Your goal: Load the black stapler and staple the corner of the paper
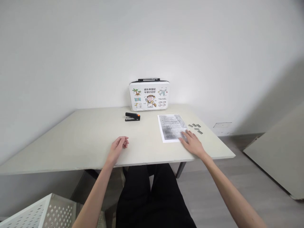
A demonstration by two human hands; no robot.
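My right hand (192, 143) lies flat with its fingers spread, the fingertips over the lower right corner of a printed sheet of paper (171, 128). Just beyond those fingers, several small grey staple strips (196, 128) are scattered on the table. My left hand (118, 145) rests on its side near the table's front edge, fingers curled in and nothing seen in them. Farther back, a black stapler (132, 117) with an orange patch lies on the tabletop, apart from both hands.
A white case (149, 96) with cartoon prints and a black handle stands upright against the wall at the back of the white table (78, 136). Below the table at the lower left is a white perforated basket (51, 210). A white panel-like piece (280, 152) stands at the right.
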